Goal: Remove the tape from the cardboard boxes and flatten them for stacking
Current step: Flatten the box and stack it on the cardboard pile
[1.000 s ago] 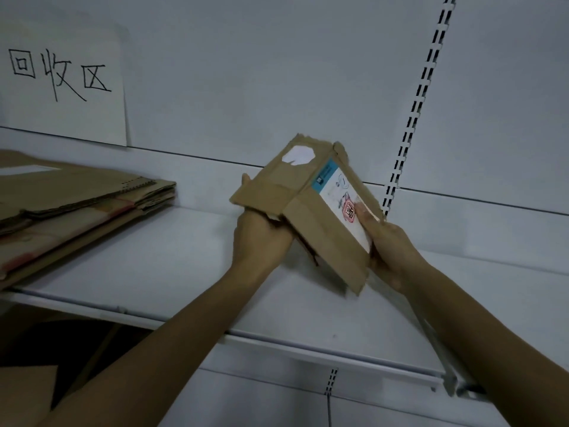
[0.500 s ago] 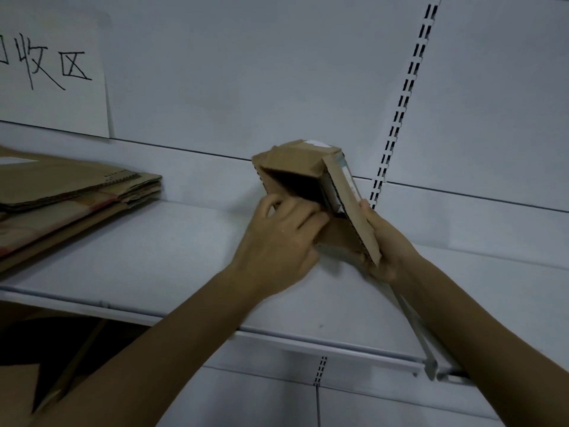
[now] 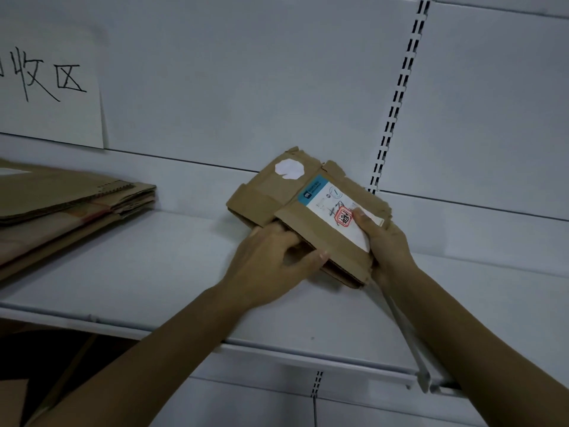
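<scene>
Pale wall (image 3: 246, 72) behind a white shelf (image 3: 154, 272), seen from the head camera. Lying toward the shelf's back, right of centre: box (image 3: 264, 198), collapsed nearly flat, label (image 3: 332, 208) facing up. Half a second ago gaping open between both hands; now folded shut and lowered to the shelf, touching it or just above, hard to tell which. Gripped at the near edge by left hand (image 3: 271, 266), thumb along the flap, fingers tucked under. Pinched at the right corner by right hand (image 3: 388, 241), thumb on the label. Probably flat enough to stack. No tape made out. Well apart to the left: stack (image 3: 61, 204) of flat cardboard, cut off by the frame. Hidden: box underside, most fingers. Also cut off: sign (image 3: 46, 81).
</scene>
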